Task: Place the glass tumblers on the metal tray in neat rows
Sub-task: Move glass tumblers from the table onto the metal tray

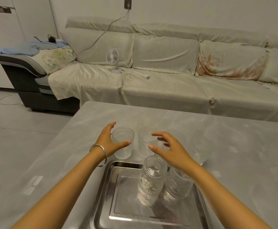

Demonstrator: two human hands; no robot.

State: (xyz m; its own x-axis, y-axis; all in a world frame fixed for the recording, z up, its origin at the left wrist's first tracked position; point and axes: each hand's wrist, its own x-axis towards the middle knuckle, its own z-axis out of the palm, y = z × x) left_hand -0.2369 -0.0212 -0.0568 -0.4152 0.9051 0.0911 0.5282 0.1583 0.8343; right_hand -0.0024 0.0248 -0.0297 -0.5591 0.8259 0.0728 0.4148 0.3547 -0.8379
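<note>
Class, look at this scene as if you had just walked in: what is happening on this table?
A person is loading ribbed glass tumblers onto a metal tray. Two tumblers already stand on the tray's far right part. Four more wait on the grey table beyond it. The left hand is open around the leftmost tumbler, and the right hand reaches open toward the next tumbler.

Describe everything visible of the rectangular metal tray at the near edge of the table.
The rectangular metal tray looks like polished stainless steel, with rounded corners, a raised rim and a flat recessed floor that mirrors what stands on it. It lies flat on the grey table, and its near edge is cut off by the frame. Two clear ribbed glass tumblers stand upright side by side in its far right part; the rest is bare. Neither hand touches it; the right forearm passes above its right side.
</note>
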